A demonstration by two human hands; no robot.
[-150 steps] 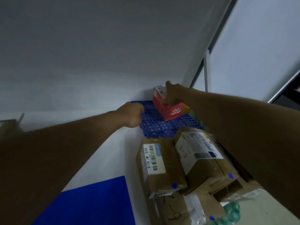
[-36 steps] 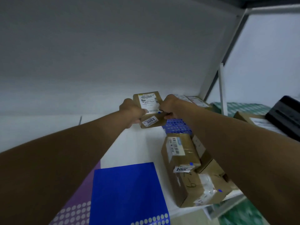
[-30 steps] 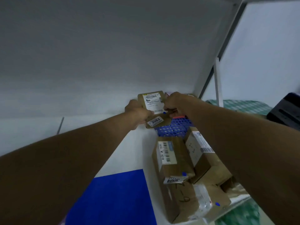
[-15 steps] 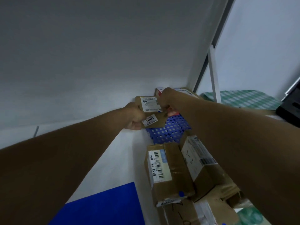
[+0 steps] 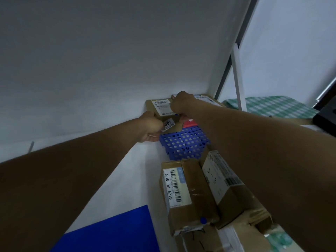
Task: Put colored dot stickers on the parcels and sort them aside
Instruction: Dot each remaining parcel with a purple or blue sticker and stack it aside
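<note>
Both hands hold a small brown parcel with a white shipping label and a "3003" tag, at the far end of the white table against the wall. My left hand grips its lower left edge. My right hand grips its right side, next to a small blue dot sticker. The parcel is above the far edge of a blue perforated tray. A red box lies behind it, mostly hidden. Nearer me stand two brown parcels, one with a blue dot sticker.
A blue sticker sheet lies at the near left on the white table. More brown parcels sit at the bottom right. A green checked surface and a black object lie beyond the white frame post.
Both hands have carried the small parcel farther away, toward the wall and the red box beyond the blue tray. The view has swung, so the sticker sheet sits lower in the frame.
</note>
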